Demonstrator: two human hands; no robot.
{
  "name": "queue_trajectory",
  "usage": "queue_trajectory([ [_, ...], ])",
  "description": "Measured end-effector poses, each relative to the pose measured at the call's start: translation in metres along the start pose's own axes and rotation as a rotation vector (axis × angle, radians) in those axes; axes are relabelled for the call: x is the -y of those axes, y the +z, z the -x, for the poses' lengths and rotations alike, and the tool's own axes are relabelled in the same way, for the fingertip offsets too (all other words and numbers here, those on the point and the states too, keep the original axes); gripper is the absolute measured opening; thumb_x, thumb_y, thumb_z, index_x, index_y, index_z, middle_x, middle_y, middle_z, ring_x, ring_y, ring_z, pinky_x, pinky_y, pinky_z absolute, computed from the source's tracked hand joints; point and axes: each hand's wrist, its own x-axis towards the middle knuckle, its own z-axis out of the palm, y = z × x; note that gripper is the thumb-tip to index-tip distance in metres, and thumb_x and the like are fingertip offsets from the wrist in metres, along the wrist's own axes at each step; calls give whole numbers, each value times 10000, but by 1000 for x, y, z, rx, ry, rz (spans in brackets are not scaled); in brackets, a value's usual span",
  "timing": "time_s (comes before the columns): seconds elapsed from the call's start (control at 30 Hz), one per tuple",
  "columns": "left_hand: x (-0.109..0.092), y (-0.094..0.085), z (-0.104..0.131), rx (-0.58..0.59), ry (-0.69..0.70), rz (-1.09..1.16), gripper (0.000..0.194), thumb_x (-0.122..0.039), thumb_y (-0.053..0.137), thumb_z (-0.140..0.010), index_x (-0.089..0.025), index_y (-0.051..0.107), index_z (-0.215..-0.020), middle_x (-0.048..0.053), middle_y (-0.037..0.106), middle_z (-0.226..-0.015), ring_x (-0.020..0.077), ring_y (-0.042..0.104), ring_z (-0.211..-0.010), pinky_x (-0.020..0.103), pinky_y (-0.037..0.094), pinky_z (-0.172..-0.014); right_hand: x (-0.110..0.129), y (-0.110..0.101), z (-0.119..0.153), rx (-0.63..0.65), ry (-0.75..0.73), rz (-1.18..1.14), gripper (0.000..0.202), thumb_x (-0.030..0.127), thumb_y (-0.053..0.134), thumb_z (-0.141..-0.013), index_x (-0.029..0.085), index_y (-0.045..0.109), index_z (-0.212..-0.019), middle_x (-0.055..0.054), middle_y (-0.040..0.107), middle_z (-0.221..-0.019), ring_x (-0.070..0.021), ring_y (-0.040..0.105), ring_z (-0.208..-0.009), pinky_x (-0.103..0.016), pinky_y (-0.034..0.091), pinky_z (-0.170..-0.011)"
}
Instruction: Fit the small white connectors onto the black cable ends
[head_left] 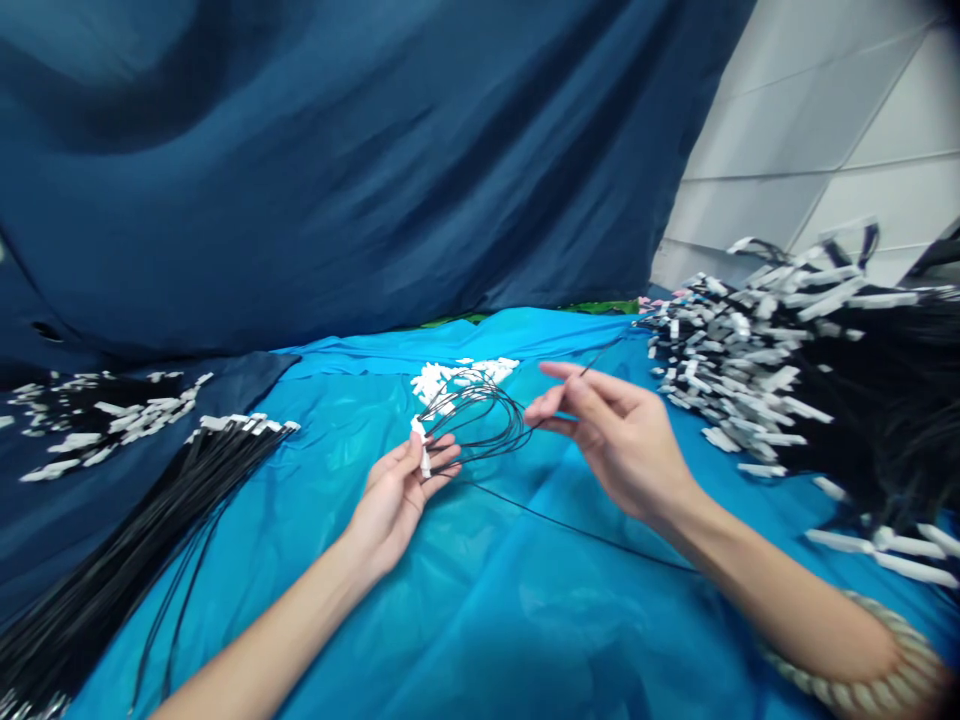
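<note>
My left hand [394,495] is closed, thumb against fingers, on a small white plastic piece [421,450] with thin black cords fixed to it. Several of these cords [514,415] arch from it in loose loops toward the right. At the far side of the loops, my right hand [630,440] pinches a black cord between thumb and fingers, and a short end sticks up above the fingertips. One single cord [570,522] trails below both hands across the blue sheet [480,620]. Just beyond my left hand lies a small heap of white plastic pieces [431,385].
A bundle of straight black cords with white ends [172,510] lies at the left, with another white-ended batch [112,430] behind it. A large pile of white-tipped black cords [765,370] rises at the right. Dark blue cloth [337,170] hangs at the back.
</note>
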Motion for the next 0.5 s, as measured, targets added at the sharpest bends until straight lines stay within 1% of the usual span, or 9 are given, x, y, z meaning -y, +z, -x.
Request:
queue_trajectory([
  [0.03,0,0,0,7,-3,-3,182,-235,511,-775,-76,594,-812,131,634,-925,157,620,-754,261,519,-685,2,-2,-2,-83,14,-56,182,262,474,-836,178,610,-922,-12,578,-718,-104,574,-657,-240,499,-582],
  [0.1,1,0,1,20,-6,-8,174,-235,520,-769,-81,591,-805,128,638,-914,160,620,-753,263,517,-683,6,-6,-5,-189,2,-54,201,270,484,-828,212,593,-987,2,535,-715,-57,491,-507,-182,402,-421],
  [0.13,1,0,1,27,-5,-15,173,-237,523,-767,-82,590,-803,127,640,-903,161,621,-748,265,517,-680,7,-7,-6,-218,-30,-6,226,264,488,-825,234,577,-1030,7,525,-727,-40,440,-463,-176,349,-386],
  [0.17,2,0,2,37,-4,-27,176,-241,527,-764,-81,590,-805,127,642,-896,162,622,-742,267,515,-680,8,-7,-5,-224,-74,79,242,251,494,-821,247,572,-1050,7,521,-738,-35,414,-456,-180,324,-383],
  [0.23,3,0,3,64,3,-60,192,-251,538,-756,-77,591,-819,130,644,-891,163,622,-736,270,512,-683,9,-5,-1,-160,-204,320,218,209,525,-798,232,609,-998,1,529,-736,-47,429,-507,-195,338,-431],
  [0.33,3,1,5,119,8,-116,228,-278,550,-746,-71,591,-833,135,647,-880,170,625,-723,275,506,-682,7,3,7,51,-409,668,103,158,580,-750,165,659,-815,-14,560,-702,-78,474,-605,-222,377,-529],
  [0.4,3,3,8,156,5,-142,237,-291,557,-738,-73,586,-825,137,649,-869,179,627,-721,280,504,-675,2,9,12,170,-502,796,72,158,582,-749,148,652,-759,-16,575,-678,-93,460,-610,-250,375,-570],
  [0.5,4,6,12,209,6,-158,225,-300,573,-723,-88,568,-797,134,652,-850,195,629,-732,291,502,-665,-6,14,16,239,-537,889,88,171,555,-772,148,640,-766,-12,585,-676,-108,426,-619,-271,356,-594],
])
